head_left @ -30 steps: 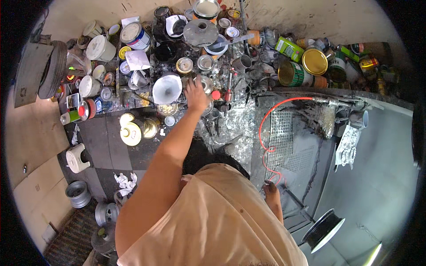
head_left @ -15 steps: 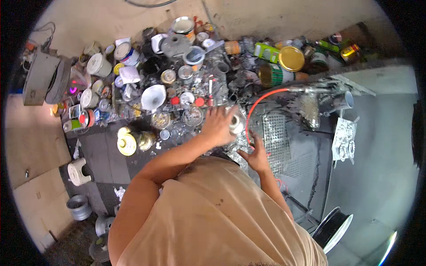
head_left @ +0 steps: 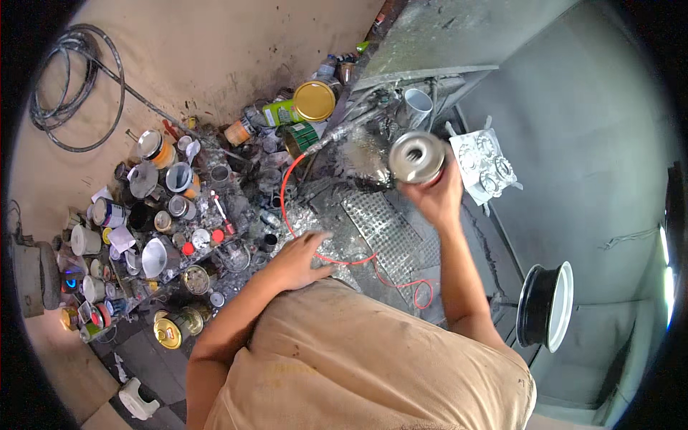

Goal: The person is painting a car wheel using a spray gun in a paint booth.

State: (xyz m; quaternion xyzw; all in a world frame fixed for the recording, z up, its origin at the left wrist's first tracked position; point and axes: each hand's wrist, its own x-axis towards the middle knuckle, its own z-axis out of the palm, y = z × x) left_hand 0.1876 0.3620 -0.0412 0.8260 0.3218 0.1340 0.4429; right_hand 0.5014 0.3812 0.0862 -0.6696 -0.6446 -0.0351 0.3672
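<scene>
My right hand [head_left: 438, 192] is wrapped round a silvery metal can [head_left: 417, 158] with a round opening in its top, held up over the right part of the bench. The can's lower part is hidden by my fingers. Close to my waist, my left hand [head_left: 297, 264] hovers over the cluttered surface with fingers stretched out and thumb apart, holding nothing. A red hose [head_left: 284, 197] curves past that hand and loops on toward the right. Beyond the can stands a light grey cup [head_left: 418, 106].
Paint tins, tubs and lids crowd the bench at left, among them a white funnel-like cup [head_left: 155, 256]. A perforated metal grid [head_left: 383, 229] lies ahead. Silver-painted parts on a panel [head_left: 487, 163] and a black wheel rim [head_left: 541, 307] stand at right. A coiled hose [head_left: 75, 86] hangs on the wall.
The view has turned rightward. The can, earlier at my left hand on the bench, is now lifted to the right in my right hand. My left hand has come away from it.
</scene>
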